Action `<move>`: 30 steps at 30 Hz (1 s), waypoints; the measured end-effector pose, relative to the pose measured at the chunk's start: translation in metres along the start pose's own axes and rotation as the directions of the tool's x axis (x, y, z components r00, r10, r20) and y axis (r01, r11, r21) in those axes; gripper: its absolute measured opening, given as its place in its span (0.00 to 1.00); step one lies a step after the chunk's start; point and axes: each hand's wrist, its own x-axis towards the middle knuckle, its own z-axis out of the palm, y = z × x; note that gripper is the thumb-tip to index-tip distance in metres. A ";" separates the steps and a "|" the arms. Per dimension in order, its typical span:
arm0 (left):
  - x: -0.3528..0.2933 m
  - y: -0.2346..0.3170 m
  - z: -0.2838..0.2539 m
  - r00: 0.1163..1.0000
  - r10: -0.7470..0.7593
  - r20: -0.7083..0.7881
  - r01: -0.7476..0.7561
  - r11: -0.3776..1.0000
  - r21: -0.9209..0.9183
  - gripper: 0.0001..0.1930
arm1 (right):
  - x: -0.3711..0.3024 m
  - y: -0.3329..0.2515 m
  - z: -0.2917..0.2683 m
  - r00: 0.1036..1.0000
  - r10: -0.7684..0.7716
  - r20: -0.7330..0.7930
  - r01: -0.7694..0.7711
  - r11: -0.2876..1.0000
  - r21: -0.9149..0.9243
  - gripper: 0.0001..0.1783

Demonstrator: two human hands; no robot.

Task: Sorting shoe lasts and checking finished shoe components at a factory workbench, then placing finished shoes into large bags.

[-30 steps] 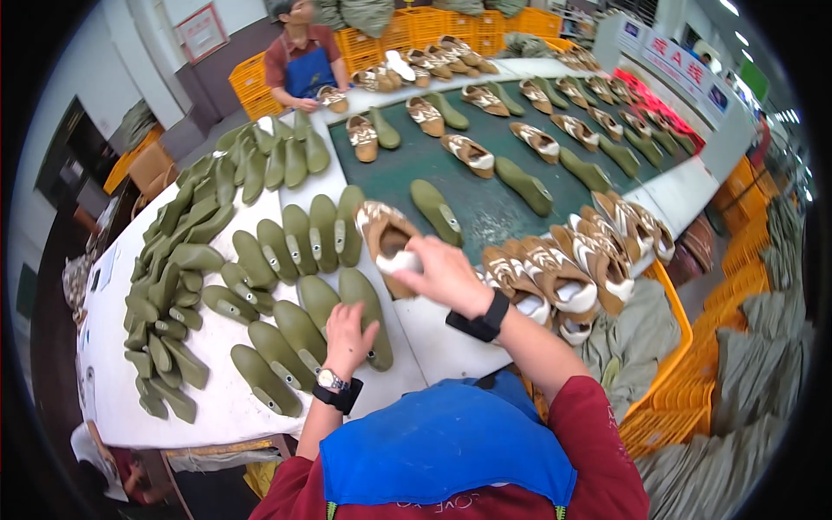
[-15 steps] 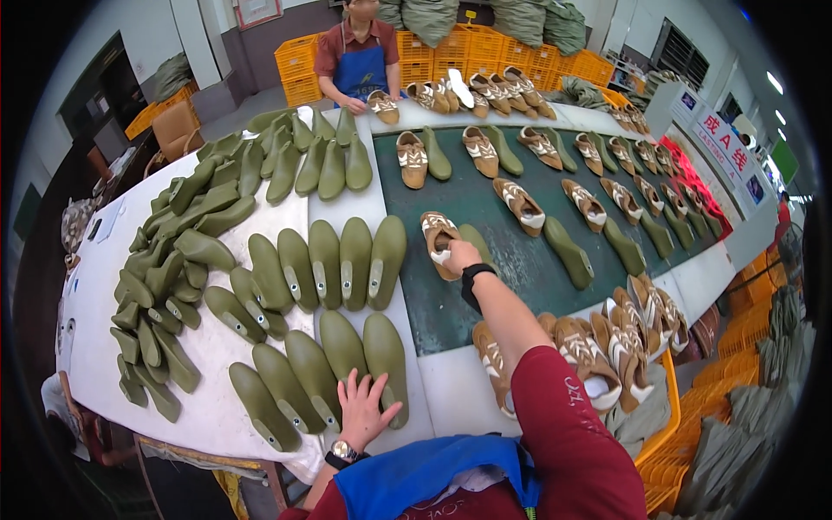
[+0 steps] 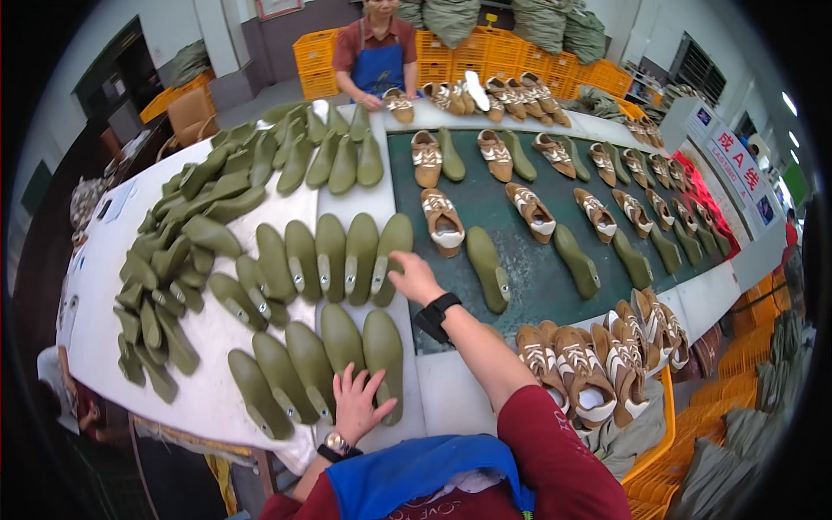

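- I have the right hand (image 3: pixel 414 277) at the right side of a green shoe last (image 3: pixel 393 236), the end one in its row; the fingers are bent, and I cannot tell whether they are clamped on it or only touching.
- I have the left hand (image 3: pixel 357 407) nearer the wearer, fingers spread apart over the lower part of another last (image 3: pixel 383 347), at the right end of the front row.
- Under both rows I see a white worktop (image 3: pixel 95 303); well left of the hands, a loose heap of lasts (image 3: pixel 199 195) covers much of it.
- Just right of the right hand, a dark green surface (image 3: pixel 533 286) begins, carrying shoes and lasts in lines.
- Its closest shoe (image 3: pixel 443 221), tan and white, sits just beyond the right hand.
- Right of the right forearm, more tan shoes (image 3: pixel 585 377) stand packed together along the near edge, beside an orange crate (image 3: pixel 646 472).
- Far beyond the hands, across the table, I make out a co-worker in a blue apron (image 3: pixel 381 65), with stacked orange crates (image 3: pixel 316 65) and bulging sacks (image 3: pixel 451 19) behind.
- Far left of the hands stands a brown chair (image 3: pixel 191 117); far right, a white sign board (image 3: pixel 711 156) with red lettering.
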 end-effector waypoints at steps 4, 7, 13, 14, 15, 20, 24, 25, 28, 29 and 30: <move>-0.003 -0.012 0.007 0.996 -0.031 -0.088 0.022 0.996 -0.092 0.33 | -0.074 -0.051 0.021 0.854 -0.145 0.500 0.128 0.989 0.067 0.26; 0.000 -0.028 0.014 0.941 -0.280 -0.192 0.222 0.935 -0.276 0.33 | -0.120 -0.060 0.046 0.873 -0.107 0.477 0.124 0.992 -0.003 0.31; 0.004 -0.046 0.035 0.933 -0.352 -0.076 0.282 0.846 -0.452 0.34 | -0.173 -0.042 0.087 0.937 -0.034 0.348 0.078 0.990 -0.115 0.32; 0.002 -0.045 0.038 0.942 -0.333 -0.047 0.278 0.851 -0.446 0.33 | -0.179 -0.041 0.089 0.952 -0.054 0.300 0.082 0.993 -0.082 0.32; 0.001 -0.043 0.040 0.946 -0.318 -0.054 0.266 0.864 -0.427 0.32 | -0.184 -0.042 0.090 0.960 -0.034 0.277 0.064 0.993 -0.100 0.32; -0.010 -0.033 0.028 0.970 -0.229 0.078 0.238 0.848 -0.474 0.35 | -0.206 -0.051 0.081 0.957 -0.055 0.284 0.111 0.976 -0.186 0.32; -0.017 -0.039 -0.004 0.979 -0.205 0.014 0.195 0.907 -0.372 0.28 | -0.206 -0.053 0.077 0.952 -0.088 0.292 0.156 0.963 -0.218 0.32; -0.017 -0.045 -0.015 0.976 -0.199 -0.085 0.170 0.948 -0.269 0.25 | -0.206 -0.052 0.077 0.952 -0.089 0.293 0.157 0.964 -0.216 0.33; -0.020 -0.059 -0.037 0.783 -0.540 -0.309 0.566 0.825 -0.008 0.28 | -0.204 -0.052 0.077 0.951 -0.063 0.302 0.131 0.968 -0.212 0.33; -0.019 -0.066 -0.043 0.717 -0.656 -0.236 0.673 0.740 -0.012 0.31 | -0.203 -0.053 0.077 0.945 -0.050 0.322 0.123 0.970 -0.211 0.34; -0.020 -0.072 -0.048 0.629 -0.763 -0.147 0.767 0.641 -0.046 0.35 | -0.201 -0.055 0.077 0.936 -0.012 0.351 0.102 0.966 -0.238 0.35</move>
